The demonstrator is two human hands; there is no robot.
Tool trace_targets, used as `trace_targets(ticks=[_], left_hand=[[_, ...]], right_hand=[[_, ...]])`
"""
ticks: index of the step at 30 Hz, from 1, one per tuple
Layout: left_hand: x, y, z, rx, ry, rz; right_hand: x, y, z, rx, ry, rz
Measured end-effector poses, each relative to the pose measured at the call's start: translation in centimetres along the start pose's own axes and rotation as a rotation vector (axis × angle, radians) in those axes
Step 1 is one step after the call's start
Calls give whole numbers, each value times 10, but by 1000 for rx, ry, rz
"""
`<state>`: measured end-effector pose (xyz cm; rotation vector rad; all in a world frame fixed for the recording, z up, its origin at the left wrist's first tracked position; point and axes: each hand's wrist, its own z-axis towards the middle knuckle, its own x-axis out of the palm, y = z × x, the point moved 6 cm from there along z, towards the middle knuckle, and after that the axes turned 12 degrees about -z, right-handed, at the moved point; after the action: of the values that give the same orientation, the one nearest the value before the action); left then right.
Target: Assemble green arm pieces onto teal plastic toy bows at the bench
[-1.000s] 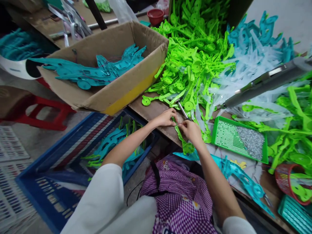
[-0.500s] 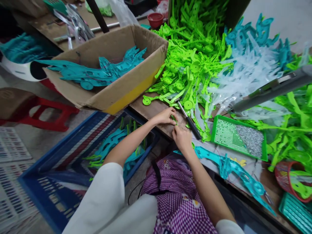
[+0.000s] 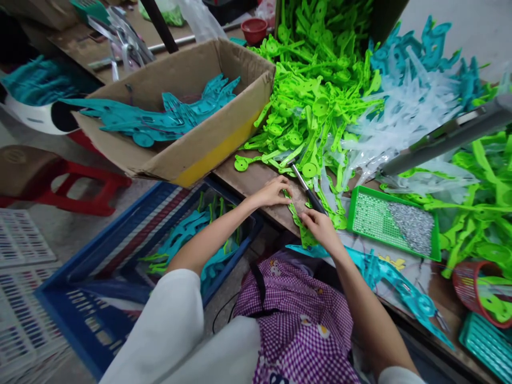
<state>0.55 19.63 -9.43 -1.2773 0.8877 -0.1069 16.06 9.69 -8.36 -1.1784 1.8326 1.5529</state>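
A lime-green plastic part (image 3: 307, 238) lies at the front edge of the wooden bench. Its upper end is pinched under the curled fingers of my left hand (image 3: 276, 192). My right hand (image 3: 322, 228) is closed at the lower end of a hammer (image 3: 314, 200) with a black handle, and hides that end of the handle. The hammer's metal head lies by the green pile. Right of my right wrist, a long turquoise plastic part (image 3: 400, 288) rests along the bench edge.
A green tray (image 3: 372, 213) of small metal pieces stands right of the hammer. Behind are heaps of lime-green parts (image 3: 312, 106) and clear pieces (image 3: 416, 106). A cardboard box (image 3: 224, 144) holds turquoise parts. Below left is a blue crate (image 3: 80, 304). A grey bar (image 3: 444, 136) juts in from the right.
My right hand has moved right, away from my left hand, to the hammer handle. The lime-green part between them now shows. My left hand has hardly moved.
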Motion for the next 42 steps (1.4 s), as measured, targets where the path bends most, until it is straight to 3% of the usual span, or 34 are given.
trace_targets(ticks=[3,9,13,22,32,42], left_hand=[[0,1,0,7,9,5],[0,3,1,-11,7,4],[0,1,1,-9,5,2],[1,9,4,1,8,-36],[2,10,4,1,15,-43],[3,13,5,-9,5,-21]], right_hand=[[0,-8,10,-12,23,155],[-7,-7,10,-3,31,-49],[-6,-5,10,-98,114,33],[5,-15,33,-2,317,69],[1,-11,32,-78,348,50],[3,-3,46,-31,464,-215]])
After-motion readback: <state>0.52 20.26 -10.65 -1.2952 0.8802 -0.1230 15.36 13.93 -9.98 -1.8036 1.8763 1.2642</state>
